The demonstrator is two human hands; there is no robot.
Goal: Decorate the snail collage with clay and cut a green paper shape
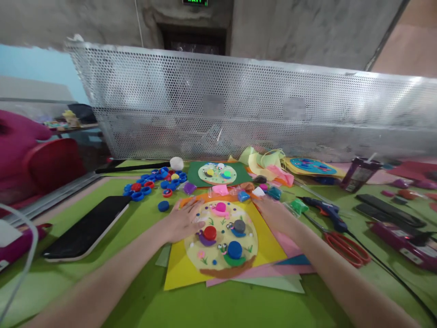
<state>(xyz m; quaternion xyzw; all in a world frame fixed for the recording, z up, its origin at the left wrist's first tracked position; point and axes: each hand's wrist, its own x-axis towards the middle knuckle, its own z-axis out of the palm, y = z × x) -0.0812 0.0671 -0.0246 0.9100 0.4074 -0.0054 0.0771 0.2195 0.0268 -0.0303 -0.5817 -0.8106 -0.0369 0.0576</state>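
My left hand (184, 222) lies flat with fingers spread on the left edge of a pale round craft picture (218, 248), which rests on a yellow sheet (175, 275). Clay snails decorate the picture, their shells made of a red bottle cap (209, 233), a blue cap (235, 250), a grey cap (239, 226) and a pink one (221, 207). At the sheet's upper right, my right hand (273, 213) stretches forward, its fingers extended and slightly blurred. Just beyond its fingertips are small clay packets, among them a blue packet (243, 196) and a teal one (274, 193).
Blue and red bottle caps (138, 195) cluster at left, behind a phone (88, 228). Red-handled scissors (346, 248), a hot glue gun (326, 212) and a dark cup with a straw (361, 174) stand or lie at right. A green craft sheet (244, 174) lies before a perforated metal panel (246, 105).
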